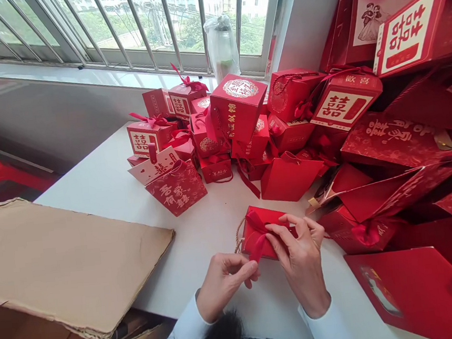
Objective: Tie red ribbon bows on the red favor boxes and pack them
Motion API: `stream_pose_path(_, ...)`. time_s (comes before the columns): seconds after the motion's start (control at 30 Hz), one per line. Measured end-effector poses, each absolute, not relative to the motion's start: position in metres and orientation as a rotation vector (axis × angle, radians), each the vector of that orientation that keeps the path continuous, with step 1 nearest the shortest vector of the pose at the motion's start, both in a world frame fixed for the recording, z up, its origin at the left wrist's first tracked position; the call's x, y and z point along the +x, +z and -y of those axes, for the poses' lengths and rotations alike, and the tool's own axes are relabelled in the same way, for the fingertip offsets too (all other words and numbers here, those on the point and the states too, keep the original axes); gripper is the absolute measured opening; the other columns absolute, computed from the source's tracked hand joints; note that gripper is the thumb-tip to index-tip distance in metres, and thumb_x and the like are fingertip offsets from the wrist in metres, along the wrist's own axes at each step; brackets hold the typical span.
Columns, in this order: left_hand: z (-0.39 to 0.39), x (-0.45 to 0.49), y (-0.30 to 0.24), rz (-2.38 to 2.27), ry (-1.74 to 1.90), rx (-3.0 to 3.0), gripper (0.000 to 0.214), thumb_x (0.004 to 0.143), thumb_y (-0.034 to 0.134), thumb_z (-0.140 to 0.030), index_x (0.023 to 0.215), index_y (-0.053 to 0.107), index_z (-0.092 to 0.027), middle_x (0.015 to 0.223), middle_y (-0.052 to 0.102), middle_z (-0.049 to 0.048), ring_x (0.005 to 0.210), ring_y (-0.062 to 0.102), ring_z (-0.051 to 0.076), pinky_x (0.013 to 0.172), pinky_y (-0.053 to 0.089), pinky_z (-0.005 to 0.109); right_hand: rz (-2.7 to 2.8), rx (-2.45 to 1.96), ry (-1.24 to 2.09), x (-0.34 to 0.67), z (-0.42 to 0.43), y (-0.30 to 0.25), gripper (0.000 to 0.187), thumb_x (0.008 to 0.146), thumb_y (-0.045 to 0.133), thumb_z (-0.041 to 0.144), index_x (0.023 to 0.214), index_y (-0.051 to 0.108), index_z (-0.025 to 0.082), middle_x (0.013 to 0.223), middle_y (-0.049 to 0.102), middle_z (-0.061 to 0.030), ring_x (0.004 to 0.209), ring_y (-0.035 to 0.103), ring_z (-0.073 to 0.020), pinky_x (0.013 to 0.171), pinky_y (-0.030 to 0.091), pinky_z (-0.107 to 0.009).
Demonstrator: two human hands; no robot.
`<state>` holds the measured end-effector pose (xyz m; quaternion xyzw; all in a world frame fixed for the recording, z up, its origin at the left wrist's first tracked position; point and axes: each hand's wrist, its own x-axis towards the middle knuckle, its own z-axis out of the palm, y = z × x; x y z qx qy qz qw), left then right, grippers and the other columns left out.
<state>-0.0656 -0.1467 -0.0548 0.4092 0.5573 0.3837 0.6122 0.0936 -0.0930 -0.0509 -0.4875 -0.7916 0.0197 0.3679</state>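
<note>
In front of me on the white table lies a small red gift box (270, 217) with a twisted cord handle (238, 236) at its left side. A red ribbon (258, 247) crosses its top. My left hand (228, 281) pinches the ribbon's near end between thumb and fingers, just off the box's near left corner. Over the right part of the box, my right hand (302, 255) presses thumb and forefinger together on the ribbon at the middle of the lid. The fingers partly cover the ribbon there, so I cannot make out a knot.
Many red gift boxes (239, 102) are piled at the back, with larger red bags (389, 139) stacked at right. An opened cardboard box (71, 262) overlaps the table's left edge. A plastic-wrapped bottle (222, 48) stands on the sill by the barred window.
</note>
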Motion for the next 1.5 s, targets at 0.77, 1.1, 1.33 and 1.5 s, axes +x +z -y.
stream_pose_path(0.77,0.145,-0.085,-0.049,-1.342,0.745,1.19,0.038,0.083,0.054,-0.049,0.075,0.068,-0.014,0.075,0.067,0.0051,0.073,0.058,0.017,0.068,0.045,0.025,1.904,-1.304,0.236,0.105,0.094,-0.045,0.027,0.089,0.055,0.041,0.111,0.062,0.026,0.111,0.057,-0.007,0.105,0.043,-0.0256,0.089,0.039,-0.045)
stream_pose_path(1.1,0.152,-0.084,-0.04,-1.541,0.722,1.34,0.041,0.089,0.047,-0.047,0.066,0.064,-0.017,0.065,0.064,0.0015,0.061,0.055,0.014,0.058,0.04,0.023,1.226,-1.487,0.722,0.133,0.102,-0.06,0.037,0.083,0.06,0.046,0.109,0.057,0.02,0.096,0.064,-0.0073,0.089,0.06,-0.0211,0.078,0.047,-0.035)
stream_pose_path(1.33,0.132,-0.072,-0.017,-1.842,1.205,1.945,0.011,0.087,0.058,-0.028,0.081,0.064,-0.02,0.076,0.063,0.0017,0.077,0.053,0.018,0.072,0.044,0.028,1.087,-1.45,0.958,0.123,0.1,-0.061,0.042,0.079,0.065,0.045,0.109,0.052,0.02,0.086,0.064,-0.0037,0.081,0.06,-0.0181,0.076,0.046,-0.033)
stream_pose_path(1.5,0.099,-0.05,-0.014,-1.605,1.168,2.253,0.01,0.083,0.063,-0.021,0.092,0.068,-0.023,0.099,0.063,0.006,0.108,0.045,0.026,0.091,0.044,0.04,1.105,-1.37,1.063,0.115,0.093,-0.053,0.047,0.077,0.067,0.042,0.114,0.048,0.021,0.084,0.065,-0.0024,0.081,0.061,-0.019,0.074,0.047,-0.032)
